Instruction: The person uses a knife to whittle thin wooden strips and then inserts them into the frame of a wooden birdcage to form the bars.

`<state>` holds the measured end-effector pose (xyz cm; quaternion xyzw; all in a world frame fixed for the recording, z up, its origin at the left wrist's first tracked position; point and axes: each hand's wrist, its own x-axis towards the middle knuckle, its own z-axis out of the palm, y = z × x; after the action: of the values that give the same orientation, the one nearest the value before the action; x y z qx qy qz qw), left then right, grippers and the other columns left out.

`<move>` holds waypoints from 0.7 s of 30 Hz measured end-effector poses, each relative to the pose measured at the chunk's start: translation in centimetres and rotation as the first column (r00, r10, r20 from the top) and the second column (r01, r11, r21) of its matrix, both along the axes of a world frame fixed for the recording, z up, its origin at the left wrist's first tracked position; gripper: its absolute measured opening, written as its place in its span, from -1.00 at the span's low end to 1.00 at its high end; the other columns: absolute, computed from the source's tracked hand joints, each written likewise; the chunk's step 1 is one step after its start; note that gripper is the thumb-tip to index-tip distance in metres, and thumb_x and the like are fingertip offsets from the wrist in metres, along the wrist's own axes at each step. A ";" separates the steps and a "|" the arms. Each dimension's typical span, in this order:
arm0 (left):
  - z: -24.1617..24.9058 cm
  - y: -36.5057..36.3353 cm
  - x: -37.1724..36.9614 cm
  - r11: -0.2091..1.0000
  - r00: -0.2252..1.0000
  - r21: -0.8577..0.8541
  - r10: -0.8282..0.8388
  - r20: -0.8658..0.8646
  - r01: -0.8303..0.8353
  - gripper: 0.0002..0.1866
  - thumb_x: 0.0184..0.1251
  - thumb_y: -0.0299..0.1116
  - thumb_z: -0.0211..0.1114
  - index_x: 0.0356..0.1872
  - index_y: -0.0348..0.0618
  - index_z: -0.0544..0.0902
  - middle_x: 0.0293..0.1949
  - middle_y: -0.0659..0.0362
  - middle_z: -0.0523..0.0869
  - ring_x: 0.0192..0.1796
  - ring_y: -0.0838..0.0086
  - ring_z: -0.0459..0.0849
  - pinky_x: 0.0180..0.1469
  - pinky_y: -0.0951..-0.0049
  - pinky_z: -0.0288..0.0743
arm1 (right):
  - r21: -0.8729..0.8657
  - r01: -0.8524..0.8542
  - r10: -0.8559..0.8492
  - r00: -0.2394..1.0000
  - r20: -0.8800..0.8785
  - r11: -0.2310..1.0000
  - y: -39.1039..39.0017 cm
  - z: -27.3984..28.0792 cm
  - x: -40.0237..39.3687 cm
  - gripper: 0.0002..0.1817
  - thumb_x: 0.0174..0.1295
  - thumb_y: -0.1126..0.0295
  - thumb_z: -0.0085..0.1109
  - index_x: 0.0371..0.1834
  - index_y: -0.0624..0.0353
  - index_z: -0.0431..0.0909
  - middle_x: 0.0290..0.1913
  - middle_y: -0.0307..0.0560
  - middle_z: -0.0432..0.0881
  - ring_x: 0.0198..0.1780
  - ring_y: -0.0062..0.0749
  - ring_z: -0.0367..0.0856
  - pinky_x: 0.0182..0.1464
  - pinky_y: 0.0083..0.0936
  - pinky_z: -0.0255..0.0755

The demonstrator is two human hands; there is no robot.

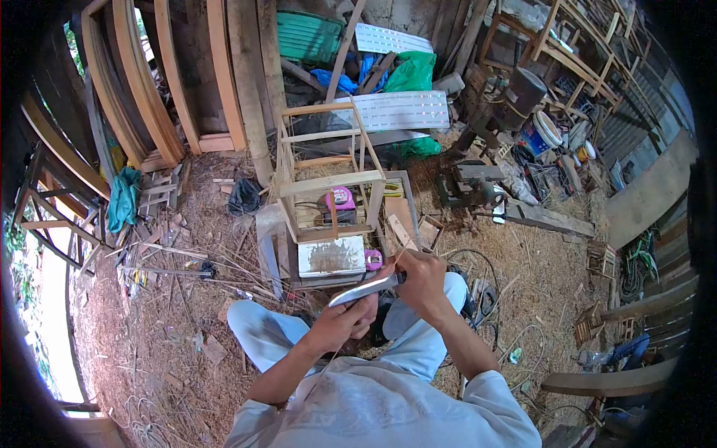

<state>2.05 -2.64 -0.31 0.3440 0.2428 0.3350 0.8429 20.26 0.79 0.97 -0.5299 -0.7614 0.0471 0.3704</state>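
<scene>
A knife (364, 290) with a broad, light metal blade is in my right hand (422, 280), whose fingers wrap round its handle. The blade points left and lies just above my left hand (347, 321). My left hand is closed on a thin pale strip (328, 366), which trails down over my shirt and seems to run under the blade. Beyond my hands stands a small wooden frame (332, 179) of slats. At its foot lies a worn white box or block (331, 255), beside a small pink tape measure (373, 259). A larger pink tape measure (340, 198) shows behind the frame's bars.
Wood scraps and shavings cover the ground. Curved wooden frames (134, 82) lean at the left. A vise (472, 183) and a bucket (539, 133) stand at the right. A black cable (489, 261) curls near my right knee. A green bag (411, 71) lies at the back.
</scene>
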 end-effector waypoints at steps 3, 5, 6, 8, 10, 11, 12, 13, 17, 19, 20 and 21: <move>0.7 0.2 -0.2 0.999 0.999 -0.020 0.031 -0.019 -0.032 -0.80 0.54 -0.30 -0.07 -0.08 -0.14 0.49 -0.53 0.36 0.22 -0.60 0.69 0.08 -0.63 0.68 0.04 | -0.013 0.122 -0.120 0.989 0.089 0.992 0.3 -0.2 -0.3 -0.82 -0.25 0.51 0.31 -0.50 0.08 0.59 -0.54 -0.07 0.61 -0.53 -0.12 0.60 -0.50 -0.31 0.40; 0.5 0.3 -0.3 0.999 0.998 0.005 0.036 -0.041 -0.036 -0.72 0.53 -0.30 -0.06 0.13 -0.10 0.47 -0.55 0.37 0.20 -0.61 0.71 0.08 -0.62 0.69 0.03 | -0.004 0.152 -0.151 0.985 0.082 0.988 0.8 -0.6 -0.3 -0.86 -0.22 0.49 0.31 -0.51 0.09 0.60 -0.56 -0.06 0.60 -0.54 -0.10 0.59 -0.50 -0.30 0.40; 1.6 0.2 -0.4 0.998 0.997 -0.001 0.070 -0.042 -0.070 -0.67 0.53 -0.31 -0.06 0.24 -0.06 0.40 -0.55 0.37 0.19 -0.63 0.72 0.07 -0.63 0.70 0.03 | 0.020 0.258 -0.259 0.962 0.088 0.966 1.4 -1.1 0.1 -0.87 -0.23 0.45 0.32 -0.53 0.07 0.61 -0.53 -0.05 0.62 -0.50 -0.10 0.62 -0.48 -0.28 0.43; 1.9 0.1 -0.7 0.995 0.994 -0.003 0.103 -0.041 -0.103 -0.59 0.52 -0.32 -0.06 0.35 -0.01 0.33 -0.56 0.38 0.19 -0.64 0.73 0.07 -0.63 0.70 0.03 | 0.001 0.483 -0.482 0.874 0.069 0.876 3.8 -1.7 2.2 -0.90 -0.20 0.37 0.32 -0.56 0.06 0.64 -0.53 -0.01 0.63 -0.48 -0.06 0.63 -0.45 -0.23 0.46; 1.2 -0.4 -1.5 0.998 1.000 0.055 -0.020 -0.013 0.021 -0.49 0.52 -0.33 -0.06 0.45 0.08 0.14 -0.55 0.38 0.19 -0.65 0.73 0.06 -0.64 0.70 0.02 | -0.046 0.593 -0.591 0.805 0.055 0.804 5.1 -2.0 5.0 -0.91 -0.16 0.34 0.32 -0.57 0.07 0.65 -0.55 0.03 0.62 -0.49 -0.02 0.63 -0.44 -0.19 0.47; 1.1 -0.2 -1.7 0.998 1.000 0.059 -0.016 -0.010 0.016 -0.49 0.52 -0.33 -0.06 0.45 0.08 0.14 -0.55 0.38 0.19 -0.65 0.73 0.06 -0.64 0.70 0.02 | 0.005 0.582 -0.581 0.810 0.086 0.813 5.2 -2.3 5.8 -0.92 -0.13 0.33 0.31 -0.56 0.05 0.66 -0.56 0.05 0.62 -0.51 -0.01 0.62 -0.44 -0.17 0.47; 0.9 0.2 -1.8 1.000 0.999 0.024 0.015 0.032 -0.016 -0.48 0.51 -0.32 -0.03 0.45 0.07 0.14 -0.56 0.38 0.18 -0.66 0.72 0.07 -0.67 0.69 0.00 | 0.056 0.567 -0.570 0.814 0.116 0.822 5.2 -2.4 6.1 -0.93 -0.10 0.32 0.30 -0.56 0.03 0.67 -0.57 0.08 0.61 -0.52 0.00 0.62 -0.43 -0.16 0.47; 0.8 0.4 -1.9 0.999 0.996 -0.016 0.045 0.072 -0.044 -0.46 0.49 -0.31 0.00 0.44 0.06 0.14 -0.56 0.37 0.17 -0.66 0.71 0.09 -0.70 0.67 -0.02 | -0.037 0.484 -0.480 0.873 0.084 0.874 4.5 -2.2 5.3 -0.92 -0.11 0.33 0.30 -0.56 0.05 0.66 -0.56 0.08 0.61 -0.52 0.00 0.62 -0.43 -0.17 0.47; 0.3 0.7 -0.8 0.997 0.992 -0.038 0.069 0.106 -0.065 -0.47 0.49 -0.31 0.00 0.44 0.04 0.15 -0.56 0.36 0.17 -0.66 0.71 0.09 -0.69 0.68 -0.02 | -0.171 0.177 -0.197 0.974 -0.109 0.969 0.2 -0.8 0.1 -0.89 -0.23 0.45 0.30 -0.55 0.10 0.60 -0.49 0.00 0.65 -0.43 -0.06 0.65 -0.38 -0.27 0.49; 0.5 0.2 -0.4 0.995 0.997 -0.103 0.021 0.069 -0.014 -0.50 0.52 -0.31 -0.05 0.44 0.07 0.17 -0.54 0.39 0.18 -0.65 0.73 0.07 -0.67 0.69 -0.02 | -0.155 0.054 -0.052 0.999 0.017 0.987 -0.7 -1.2 -0.9 -0.85 -0.24 0.43 0.33 -0.52 0.07 0.63 -0.47 -0.03 0.66 -0.41 -0.10 0.65 -0.37 -0.27 0.49; 0.5 0.2 -0.6 0.994 0.998 -0.107 0.013 0.061 -0.006 -0.50 0.52 -0.31 -0.05 0.44 0.07 0.17 -0.54 0.39 0.18 -0.65 0.73 0.07 -0.67 0.69 -0.02 | -0.160 0.061 -0.060 0.998 0.010 0.985 -0.7 -1.3 -0.7 -0.85 -0.24 0.43 0.33 -0.52 0.07 0.63 -0.47 -0.03 0.66 -0.41 -0.10 0.65 -0.37 -0.27 0.49; 0.5 0.3 -0.8 0.996 0.999 -0.095 0.002 0.052 0.003 -0.50 0.52 -0.31 -0.06 0.44 0.06 0.16 -0.54 0.39 0.18 -0.66 0.73 0.07 -0.67 0.69 -0.03 | -0.142 0.128 -0.127 0.992 0.012 0.982 -0.3 -1.3 -0.3 -0.86 -0.21 0.41 0.33 -0.50 0.07 0.64 -0.48 -0.03 0.66 -0.42 -0.11 0.66 -0.37 -0.26 0.49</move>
<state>1.28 -2.35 0.17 0.2950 0.2364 0.3317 0.8644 20.00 0.50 -0.37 -0.6028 -0.7211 0.0769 0.3327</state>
